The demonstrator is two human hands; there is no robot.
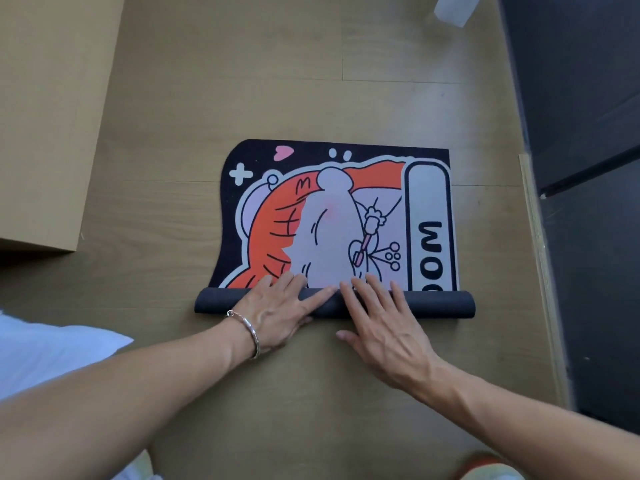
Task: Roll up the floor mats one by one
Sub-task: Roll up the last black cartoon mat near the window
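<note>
A floor mat (332, 216) with a black border and an orange-and-lilac cartoon print lies on the wooden floor. Its near end is wound into a dark roll (446, 304) that runs left to right. My left hand (280, 306), with a silver bracelet on the wrist, presses flat on the roll's left half, fingers straight and reaching onto the print. My right hand (381, 320) presses flat on the roll's middle, fingers spread forward. The part of the roll beneath both hands is hidden.
A brown cardboard box (48, 116) stands at the left. A dark cabinet (581, 168) runs along the right, with a wooden strip (540, 271) at its foot. White cloth (45, 351) lies at the near left. Bare wood floor (277, 81) stretches beyond the mat.
</note>
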